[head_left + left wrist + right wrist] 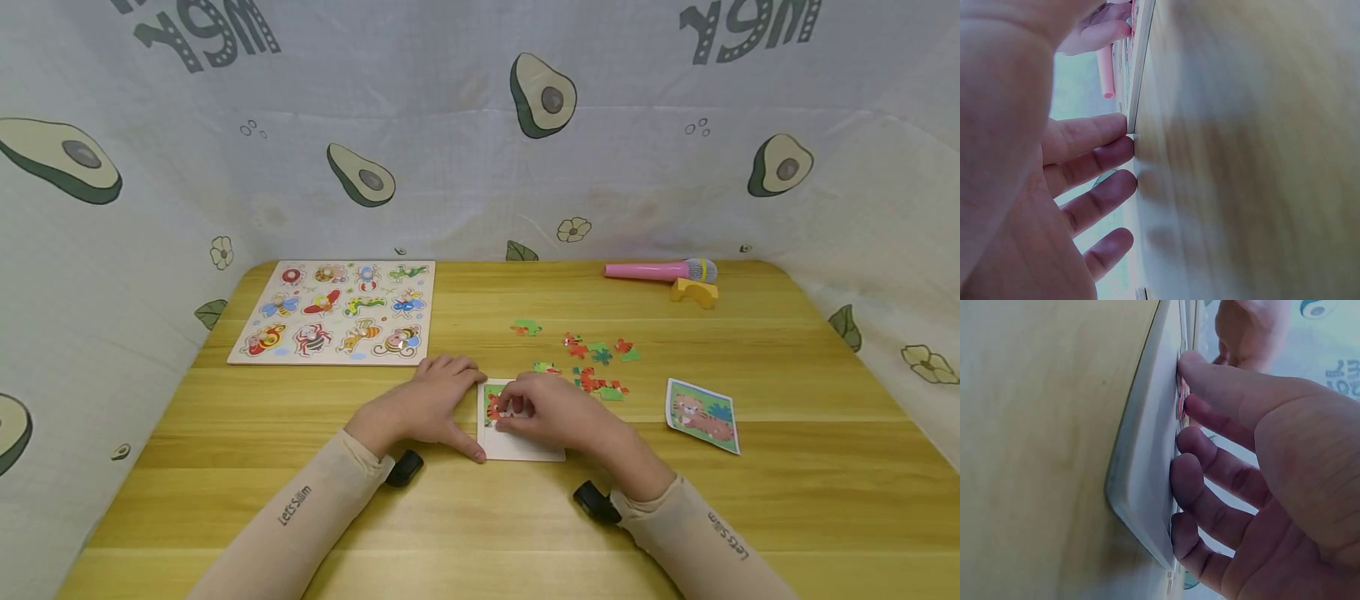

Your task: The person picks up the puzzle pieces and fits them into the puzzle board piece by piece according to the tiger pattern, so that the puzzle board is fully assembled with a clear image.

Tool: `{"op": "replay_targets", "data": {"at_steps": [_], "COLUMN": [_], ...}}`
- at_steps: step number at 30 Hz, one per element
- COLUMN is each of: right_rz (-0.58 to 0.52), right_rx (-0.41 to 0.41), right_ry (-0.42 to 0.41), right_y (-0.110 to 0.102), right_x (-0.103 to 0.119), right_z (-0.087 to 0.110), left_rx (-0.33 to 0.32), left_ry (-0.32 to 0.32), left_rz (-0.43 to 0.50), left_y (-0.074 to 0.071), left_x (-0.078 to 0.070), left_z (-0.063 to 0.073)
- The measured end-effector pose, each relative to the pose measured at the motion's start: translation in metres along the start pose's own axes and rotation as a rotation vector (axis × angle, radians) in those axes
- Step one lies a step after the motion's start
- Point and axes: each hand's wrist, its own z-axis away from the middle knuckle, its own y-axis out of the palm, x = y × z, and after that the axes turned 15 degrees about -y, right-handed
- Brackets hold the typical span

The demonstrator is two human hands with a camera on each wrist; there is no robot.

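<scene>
A small square white puzzle board (521, 447) lies on the table, with tiger jigsaw pieces (492, 402) at its upper left. My left hand (437, 402) is spread at the board's left side; its thumb touches the lower left corner and its index finger the upper one. Over the board, my right hand (558, 412) curls its fingers. In the right wrist view, thumb and index finger pinch a red jigsaw piece (1180, 400) right at the board's face, while the other fingertips (1186, 478) rest along it. The right hand hides part of the board in the head view.
Several loose jigsaw pieces (590, 381) lie beyond and right of the board. A tiger picture card (702, 429) is farther right. At the back are a pink toy microphone (652, 271), a yellow arch block (693, 292) and, on the left, an insect peg puzzle (337, 325).
</scene>
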Motion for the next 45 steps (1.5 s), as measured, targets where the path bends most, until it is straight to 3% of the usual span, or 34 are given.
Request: {"op": "replay_targets", "data": {"at_steps": [6,12,16,21,25,27,34,45], "right_rz": [-0.09,-0.263,-0.223,-0.134,-0.078,-0.053,0.068,0.093], "right_rx": [-0.026,-0.135,-0.202,-0.302,-0.284,-0.262,-0.204,-0.217], "right_ry": [0.025,0.079,0.149,0.316,0.465,0.498,0.419,0.448], "right_y": [-0.001,-0.007,-0.02,-0.039,-0.049,-0.051,-0.05,-0.045], "right_x": [-0.004,-0.017,-0.029,-0.05,-0.064,-0.068,-0.073,-0.07], "right_z": [0.001,0.005,0.011,0.025,0.037,0.041,0.041,0.038], "left_rx": [0.001,0.001,0.007,0.004,0.0,0.0,0.009,0.009], "left_ry": [-0.004,-0.001,-0.005,-0.005,0.0,0.001,0.0,-0.001], "left_rz": [0.006,0.012,0.015,0.011,0.009,0.008,0.016,0.009], "left_y": [0.0,0.0,-0.001,-0.001,0.0,0.0,-0.001,-0.001], "left_x": [0.0,-0.001,-0.001,0.0,0.0,0.0,0.0,0.0], "left_z": [0.0,0.0,0.0,0.0,0.0,0.0,-0.001,-0.001]}}
